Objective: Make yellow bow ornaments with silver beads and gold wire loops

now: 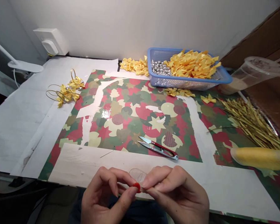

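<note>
The left hand (pixel 100 196) and right hand (pixel 177 193) pinched a small red piece (pixel 137 187) between their fingertips. Well ahead of the hands sat a blue plastic basket (pixel 189 84) holding silver beads (pixel 160 67) and yellow satin bows (pixel 191 64), and farther right, a clear plastic cup (pixel 254 73) held tan contents (pixel 233 85).

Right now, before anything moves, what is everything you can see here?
blue plastic basket: one, blue, back of desk
silver beads: many, silver, in basket
ribbon bows: many, yellow, in and around basket
wire rings with bows: several, gold, left
thread snips: one, red and silver, centre
plastic cup: one, clear, right
gold strips: one bundle, gold, right
patterned paper: one sheet, red-green, mid-desk
small red piece: one, red, between the fingers
left hand: one, front
right hand: one, front
</note>
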Demonstrator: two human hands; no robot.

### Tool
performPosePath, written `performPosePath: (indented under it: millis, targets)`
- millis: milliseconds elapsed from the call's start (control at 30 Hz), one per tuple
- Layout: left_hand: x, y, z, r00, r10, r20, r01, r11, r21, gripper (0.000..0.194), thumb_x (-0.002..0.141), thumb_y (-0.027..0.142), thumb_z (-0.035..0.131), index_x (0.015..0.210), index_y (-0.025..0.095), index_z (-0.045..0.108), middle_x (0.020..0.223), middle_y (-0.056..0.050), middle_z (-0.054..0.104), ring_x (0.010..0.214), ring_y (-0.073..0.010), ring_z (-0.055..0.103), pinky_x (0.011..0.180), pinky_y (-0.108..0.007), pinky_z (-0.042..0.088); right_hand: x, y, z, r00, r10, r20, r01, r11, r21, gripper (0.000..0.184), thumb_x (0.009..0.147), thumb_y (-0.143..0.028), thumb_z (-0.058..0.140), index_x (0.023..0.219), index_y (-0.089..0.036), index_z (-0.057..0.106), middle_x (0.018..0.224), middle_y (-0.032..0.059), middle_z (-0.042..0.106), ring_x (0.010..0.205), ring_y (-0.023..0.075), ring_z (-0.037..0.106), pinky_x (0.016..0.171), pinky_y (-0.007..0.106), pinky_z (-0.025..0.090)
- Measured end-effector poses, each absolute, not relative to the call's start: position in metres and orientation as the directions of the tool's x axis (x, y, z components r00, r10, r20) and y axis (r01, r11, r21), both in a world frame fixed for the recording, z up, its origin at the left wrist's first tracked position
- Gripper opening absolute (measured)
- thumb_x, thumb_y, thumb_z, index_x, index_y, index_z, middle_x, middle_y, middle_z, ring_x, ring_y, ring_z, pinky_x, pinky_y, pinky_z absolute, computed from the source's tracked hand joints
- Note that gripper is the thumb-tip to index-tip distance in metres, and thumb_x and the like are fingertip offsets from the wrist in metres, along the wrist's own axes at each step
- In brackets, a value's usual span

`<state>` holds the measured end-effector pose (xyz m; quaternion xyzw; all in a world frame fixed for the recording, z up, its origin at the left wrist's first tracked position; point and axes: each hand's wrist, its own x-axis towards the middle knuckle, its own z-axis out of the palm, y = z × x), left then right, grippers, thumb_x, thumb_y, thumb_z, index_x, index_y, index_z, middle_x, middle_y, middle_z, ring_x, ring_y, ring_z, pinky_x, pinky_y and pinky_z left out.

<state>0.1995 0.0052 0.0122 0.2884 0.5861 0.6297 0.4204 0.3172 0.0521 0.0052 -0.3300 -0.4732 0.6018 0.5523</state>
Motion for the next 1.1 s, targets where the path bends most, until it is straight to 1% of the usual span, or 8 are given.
performPosePath:
  millis: [133,300,467,600,667,733,833,1100]
  targets:
    - [0.194,0.006,0.012,-0.442,0.896,-0.049,-0.043,0.033,0.999,0.027,0.075,0.012,0.072,0.067,0.021,0.048,0.071,0.004,0.069,0.059,-0.0082,0.063,0.058,-0.014,0.052,0.318,0.052,0.003,-0.147,0.985,0.091,-0.354,0.034,-0.935,0.009,0.081,-0.021,0.074,0.076,-0.023,0.067,0.076,0.001,0.075,0.066,0.0147,0.071,0.063,0.026,0.06]
    - [0.18,0.004,0.009,-0.346,0.933,0.096,0.272,0.002,0.962,0.02,0.077,0.01,0.068,0.07,0.022,0.054,0.073,0.005,0.071,0.061,-0.0092,0.066,0.059,-0.014,0.053,0.33,0.061,-0.003,-0.129,0.986,0.105,-0.287,0.064,-0.956,0.016,0.079,-0.008,0.072,0.077,-0.023,0.067,0.076,-0.0005,0.075,0.07,0.0135,0.072,0.063,0.021,0.061]
    - [0.152,0.01,0.005,-0.104,0.975,0.198,0.634,-0.088,0.768,0.015,0.082,0.013,0.065,0.09,0.025,0.061,0.082,0.004,0.07,0.072,-0.01,0.068,0.069,-0.013,0.053,0.33,0.064,-0.004,-0.045,0.998,0.044,-0.183,0.035,-0.982,0.017,0.08,-0.009,0.071,0.073,-0.022,0.064,0.073,-0.003,0.073,0.069,0.0104,0.071,0.066,0.018,0.06]
    - [0.13,0.021,0.01,-0.072,0.942,0.327,0.807,-0.137,0.575,0.014,0.083,0.022,0.065,0.097,0.024,0.062,0.09,-0.001,0.067,0.084,-0.0159,0.064,0.078,-0.022,0.05,0.326,0.065,-0.003,-0.064,0.998,0.009,-0.159,-0.002,-0.987,0.015,0.078,-0.011,0.072,0.071,-0.021,0.063,0.071,-0.0018,0.073,0.066,0.0111,0.069,0.063,0.019,0.059]
    - [0.122,0.024,0.013,-0.121,0.956,0.269,0.86,-0.034,0.509,0.013,0.085,0.029,0.063,0.097,0.024,0.063,0.094,-0.001,0.064,0.087,-0.018,0.061,0.077,-0.026,0.048,0.325,0.065,-0.003,-0.064,0.998,-0.018,-0.144,-0.027,-0.989,0.015,0.078,-0.013,0.073,0.069,-0.021,0.063,0.069,-0.0012,0.072,0.065,0.0119,0.069,0.062,0.02,0.059]
    - [0.117,0.027,0.015,-0.136,0.98,0.143,0.87,0.05,0.49,0.009,0.087,0.033,0.059,0.089,0.024,0.063,0.089,-0.001,0.062,0.085,-0.0193,0.06,0.074,-0.029,0.046,0.324,0.066,-0.002,-0.063,0.998,-0.032,-0.129,-0.04,-0.991,0.015,0.077,-0.014,0.073,0.068,-0.021,0.063,0.068,-0.0013,0.071,0.064,0.012,0.068,0.062,0.02,0.058]
    - [0.114,0.031,0.017,-0.076,0.997,0.024,0.863,0.054,0.502,0.019,0.091,0.034,0.052,0.077,0.023,0.06,0.081,0.0,0.059,0.078,-0.0194,0.058,0.07,-0.032,0.044,0.324,0.066,-0.002,-0.059,0.998,-0.025,-0.111,-0.032,-0.993,0.015,0.077,-0.015,0.073,0.068,-0.021,0.063,0.067,-0.0015,0.069,0.063,0.012,0.066,0.061,0.02,0.057]
    - [0.12,0.039,0.014,0.024,0.996,0.088,0.878,-0.063,0.474,0.021,0.094,0.028,0.046,0.077,0.022,0.055,0.077,0.001,0.058,0.074,-0.0187,0.055,0.071,-0.034,0.038,0.324,0.066,-0.001,-0.056,0.998,-0.025,-0.076,-0.03,-0.997,0.015,0.08,-0.017,0.071,0.069,-0.022,0.061,0.067,-0.0031,0.067,0.062,0.01,0.064,0.063,0.018,0.056]
